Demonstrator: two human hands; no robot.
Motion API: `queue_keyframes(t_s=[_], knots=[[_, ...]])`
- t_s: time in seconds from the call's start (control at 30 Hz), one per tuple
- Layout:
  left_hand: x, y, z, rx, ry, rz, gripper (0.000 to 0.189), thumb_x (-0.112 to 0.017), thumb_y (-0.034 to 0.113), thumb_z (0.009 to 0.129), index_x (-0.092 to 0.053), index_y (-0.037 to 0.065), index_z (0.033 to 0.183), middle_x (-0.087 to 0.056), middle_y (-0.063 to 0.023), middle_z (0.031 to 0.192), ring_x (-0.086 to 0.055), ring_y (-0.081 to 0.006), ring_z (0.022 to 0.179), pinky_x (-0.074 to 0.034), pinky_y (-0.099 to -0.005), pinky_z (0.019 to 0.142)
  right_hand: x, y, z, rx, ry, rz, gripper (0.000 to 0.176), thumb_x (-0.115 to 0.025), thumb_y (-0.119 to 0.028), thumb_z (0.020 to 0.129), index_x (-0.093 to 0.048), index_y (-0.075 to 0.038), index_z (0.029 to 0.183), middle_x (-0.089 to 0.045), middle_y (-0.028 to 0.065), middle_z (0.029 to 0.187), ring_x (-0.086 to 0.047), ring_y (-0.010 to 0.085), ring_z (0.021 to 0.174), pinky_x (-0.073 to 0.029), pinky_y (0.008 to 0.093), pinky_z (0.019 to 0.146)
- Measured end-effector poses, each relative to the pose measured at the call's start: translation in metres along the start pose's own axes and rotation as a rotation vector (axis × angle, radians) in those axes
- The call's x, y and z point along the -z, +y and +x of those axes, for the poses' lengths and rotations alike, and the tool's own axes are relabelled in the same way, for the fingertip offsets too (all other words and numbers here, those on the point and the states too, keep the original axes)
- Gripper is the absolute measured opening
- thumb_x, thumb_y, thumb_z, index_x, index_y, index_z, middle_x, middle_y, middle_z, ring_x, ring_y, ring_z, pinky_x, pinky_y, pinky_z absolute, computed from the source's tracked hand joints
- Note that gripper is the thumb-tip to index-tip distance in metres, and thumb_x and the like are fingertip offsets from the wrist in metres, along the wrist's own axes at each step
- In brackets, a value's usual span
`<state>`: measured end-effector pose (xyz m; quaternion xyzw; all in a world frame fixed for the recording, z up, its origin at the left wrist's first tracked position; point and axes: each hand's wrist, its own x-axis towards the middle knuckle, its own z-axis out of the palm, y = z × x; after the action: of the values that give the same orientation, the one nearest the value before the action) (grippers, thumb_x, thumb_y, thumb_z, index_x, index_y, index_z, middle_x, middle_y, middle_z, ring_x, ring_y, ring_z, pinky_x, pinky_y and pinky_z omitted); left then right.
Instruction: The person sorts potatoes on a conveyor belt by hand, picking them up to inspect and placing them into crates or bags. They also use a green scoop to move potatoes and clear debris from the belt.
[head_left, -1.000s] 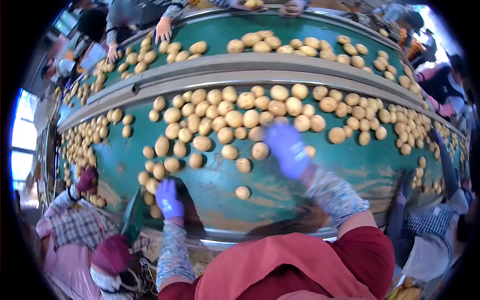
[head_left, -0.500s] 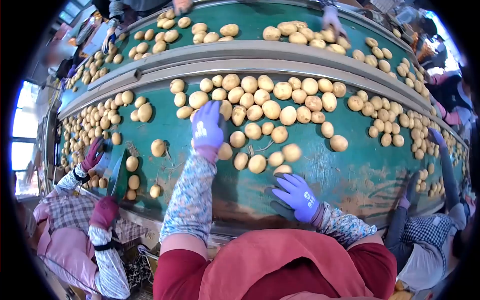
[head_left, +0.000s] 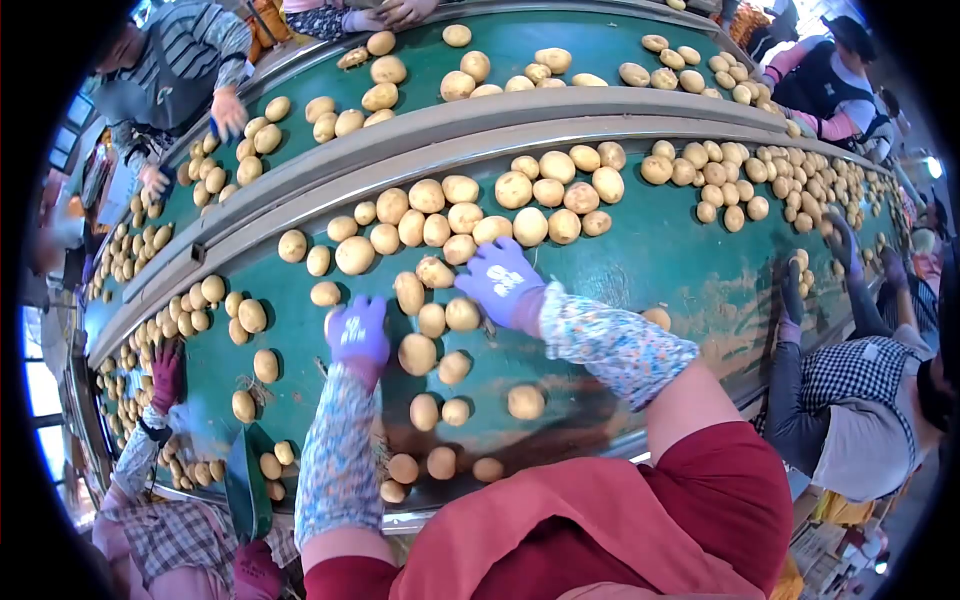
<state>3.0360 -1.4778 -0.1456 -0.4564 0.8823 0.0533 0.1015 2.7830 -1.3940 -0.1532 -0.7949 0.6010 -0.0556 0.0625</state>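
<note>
Both my hands wear purple gloves and reach over a green conveyor belt [head_left: 590, 350] scattered with potatoes. My left hand [head_left: 358, 332] lies at the left of the central group, its fingers spread beside a potato [head_left: 325, 293] and partly over another. My right hand [head_left: 500, 280] is farther forward and to the right, fingers apart, next to a potato [head_left: 462, 314] and just below the main cluster. Neither hand is closed round a potato. Several loose potatoes [head_left: 417, 354] lie between and below my hands.
A metal divider [head_left: 480, 125] separates this belt from a second one carrying potatoes. A co-worker's maroon-gloved hand [head_left: 167, 375] is at the left, near a green panel [head_left: 247, 485]. Another co-worker [head_left: 860, 410] reaches in at the right; more people stand across the belts.
The view has turned. My right hand has moved from the near side of the belt forward to the cluster's edge. My left hand has come back nearer, and potatoes now lie closer to the near edge.
</note>
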Motion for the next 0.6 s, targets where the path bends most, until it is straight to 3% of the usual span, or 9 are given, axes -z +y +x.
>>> queue_keyframes(t_s=[0.1,0.17,0.23,0.3,0.4,0.43,0.5,0.53,0.6], knots=[[-0.035,-0.048,-0.051,0.082,0.2,-0.363,0.032,-0.063,0.021,0.093,-0.061,0.011,0.124,-0.067,-0.0135,0.109,-0.066,-0.0316,0.093,-0.051,-0.0409,0.088,0.015,0.0,-0.02,-0.107,0.198,0.415,0.033,-0.073,-0.029,0.082,-0.068,-0.013,0.11,-0.068,0.0082,0.09,-0.064,0.0275,0.094,-0.046,0.0455,0.091],[-0.047,-0.035,-0.069,0.341,0.257,-1.72,0.04,-0.062,0.022,0.098,-0.055,0.008,0.134,-0.065,-0.007,0.109,-0.063,-0.0222,0.099,-0.05,-0.0364,0.09,0.025,-0.032,-0.016,-0.322,0.332,0.805,0.033,-0.067,-0.022,0.086,-0.067,-0.01,0.116,-0.068,0.0116,0.1,-0.062,0.0302,0.104,-0.047,0.0416,0.094],[-0.022,-0.007,-0.088,0.402,0.155,-2.272,0.039,-0.055,0.023,0.103,-0.05,0.011,0.14,-0.061,-0.0055,0.123,-0.059,-0.0202,0.114,-0.05,-0.0337,0.094,0.032,-0.074,-0.013,-0.42,0.427,1.187,0.034,-0.06,-0.013,0.09,-0.065,-0.005,0.123,-0.066,0.0148,0.114,-0.06,0.0309,0.113,-0.047,0.0391,0.097],[-0.018,-0.003,-0.099,0.493,-0.046,-2.632,0.04,-0.053,0.024,0.103,-0.05,0.013,0.141,-0.058,-0.0103,0.136,-0.057,-0.0231,0.123,-0.05,-0.037,0.095,0.017,-0.082,-0.013,0.092,0.531,0.406,0.041,-0.056,-0.012,0.088,-0.06,-0.005,0.129,-0.06,0.0154,0.127,-0.056,0.0317,0.12,-0.044,0.0427,0.101],[-0.03,-0.021,-0.124,0.482,-0.239,-3.173,0.044,-0.052,0.026,0.103,-0.048,0.014,0.145,-0.048,-0.0132,0.148,-0.056,-0.0249,0.123,-0.053,-0.0363,0.088,0.048,-0.022,-0.013,-0.259,0.578,-0.054,0.043,-0.055,-0.015,0.091,-0.055,-0.004,0.133,-0.06,0.0146,0.12,-0.06,0.0285,0.106,-0.048,0.0409,0.091],[-0.069,-0.043,-0.13,0.54,-0.359,-3.166,0.04,-0.052,0.021,0.102,-0.051,0.012,0.142,-0.05,-0.0131,0.141,-0.057,-0.0264,0.114,-0.054,-0.0333,0.083,0.029,0.026,-0.024,-0.516,0.72,0.048,0.044,-0.059,-0.018,0.092,-0.055,-0.003,0.133,-0.061,0.0167,0.121,-0.061,0.0306,0.107,-0.049,0.0416,0.091],[-0.036,-0.043,-0.148,0.339,-0.242,-2.932,0.037,-0.052,0.013,0.101,-0.055,0.012,0.138,-0.051,-0.0102,0.132,-0.057,-0.0232,0.105,-0.053,-0.0307,0.078,-0.017,0.119,-0.048,-1.039,0.909,0.251,0.047,-0.066,-0.025,0.092,-0.057,0.0,0.131,-0.063,0.021,0.124,-0.063,0.0346,0.109,-0.051,0.0431,0.092],[-0.036,-0.05,-0.154,0.26,-0.296,-2.896,0.039,-0.052,0.009,0.099,-0.055,0.012,0.138,-0.051,-0.0097,0.131,-0.056,-0.0219,0.102,-0.052,-0.0302,0.077,-0.036,0.137,-0.057,-1.139,0.921,0.261,0.05,-0.069,-0.028,0.092,-0.057,0.002,0.131,-0.064,0.0231,0.125,-0.064,0.0366,0.11,-0.051,0.0439,0.092],[-0.05,-0.066,-0.163,0.165,-0.315,-2.824,0.046,-0.051,0.003,0.097,-0.054,0.016,0.141,-0.051,-0.009,0.129,-0.056,-0.0199,0.098,-0.051,-0.0282,0.073,-0.051,0.112,-0.062,-0.985,0.822,0.217,0.041,-0.068,-0.025,0.091,-0.061,-0.002,0.124,-0.066,0.0236,0.117,-0.064,0.0359,0.105,-0.05,0.0445,0.092]])
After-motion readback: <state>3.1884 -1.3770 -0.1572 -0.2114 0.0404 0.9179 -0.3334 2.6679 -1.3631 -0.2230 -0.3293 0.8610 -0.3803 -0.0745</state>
